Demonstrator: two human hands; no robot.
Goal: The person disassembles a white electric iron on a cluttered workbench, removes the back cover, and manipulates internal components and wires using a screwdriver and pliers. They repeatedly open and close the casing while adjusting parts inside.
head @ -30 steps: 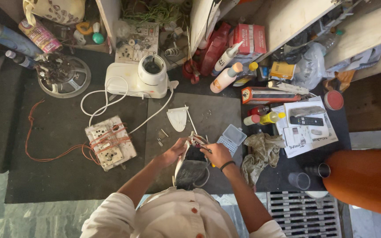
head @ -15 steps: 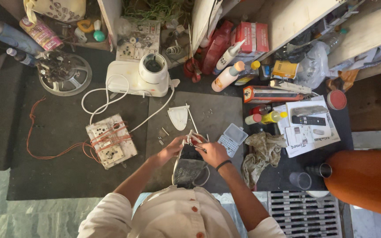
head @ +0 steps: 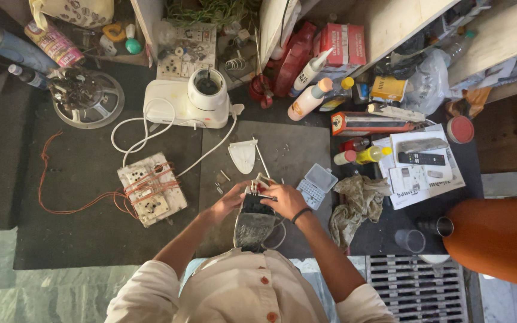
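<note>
orange vessel cut off at right edge. white mixer base beyond, its cord looping over the dark mat. dismantled clothes iron upended at near mat edge; left hand cups its side, right hand pinches wiring on top, fingertips hidden. red carton at back.

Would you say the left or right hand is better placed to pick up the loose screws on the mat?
Probably the left hand: the screws lie just beyond it, left of the iron, while the right hand would need to cross over.
</note>
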